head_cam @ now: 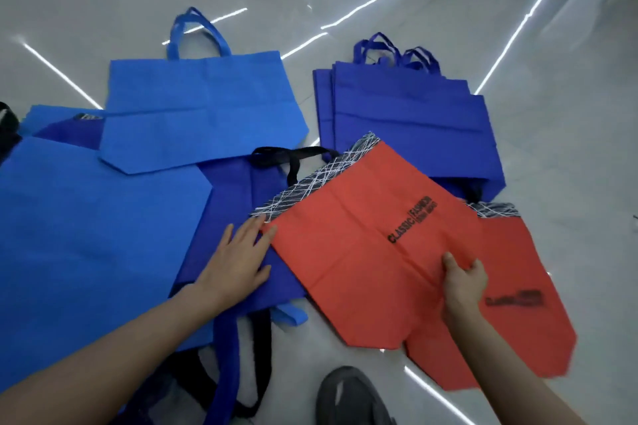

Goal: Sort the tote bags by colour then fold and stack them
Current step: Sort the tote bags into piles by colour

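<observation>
On the glossy floor the upper red tote bag — thin, limp, light, judged slippery — lies across 1 other red bag; right hand seemingly pinches its near edge, left hand flat at its corner — best gripped by edges.

Bare left grip, right grip and forearms; a dark grey shoe.

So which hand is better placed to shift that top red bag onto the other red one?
Probably the right hand: it pinches the top red bag, which partly overlaps the second red bag. The left hand lies flat at the bag's opposite edge, on a dark blue bag.
</observation>
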Motion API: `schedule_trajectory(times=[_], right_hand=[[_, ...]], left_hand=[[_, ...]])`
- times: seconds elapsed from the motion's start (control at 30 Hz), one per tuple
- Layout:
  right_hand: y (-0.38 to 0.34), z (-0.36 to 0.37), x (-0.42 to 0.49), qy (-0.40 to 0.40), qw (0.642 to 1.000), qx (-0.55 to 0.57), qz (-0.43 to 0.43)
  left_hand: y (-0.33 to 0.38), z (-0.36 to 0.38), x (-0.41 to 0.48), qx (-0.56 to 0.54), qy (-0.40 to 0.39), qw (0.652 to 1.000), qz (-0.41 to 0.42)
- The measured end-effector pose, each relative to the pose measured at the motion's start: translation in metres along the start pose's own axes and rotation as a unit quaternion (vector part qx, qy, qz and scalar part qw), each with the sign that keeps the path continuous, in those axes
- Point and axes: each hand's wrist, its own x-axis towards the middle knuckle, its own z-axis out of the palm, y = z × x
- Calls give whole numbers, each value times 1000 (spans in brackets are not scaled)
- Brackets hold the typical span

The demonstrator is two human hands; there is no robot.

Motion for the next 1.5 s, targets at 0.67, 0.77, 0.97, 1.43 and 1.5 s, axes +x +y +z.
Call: schedule_trajectory(times=[0.67,0.77,0.97,1.43,1.5], right_hand=[[-17,34,-39,-262,729,-479,-414],[-23,67,-62,-400,660,-514,-375],[-6,56,-50,-314,778,-493,-230],[-43,74,-70,-241,807,-356,-404],[-70,103,-86,-304,760,-339,-463]], left_hand=[[-7,11,25,-20,19,997,76],[-7,10,23,-33,9,997,69],[-10,14,19,-38,1,996,75],[-45,-25,-4,12,55,995,-87],[-68,-36,-5,15,66,990,-122]])
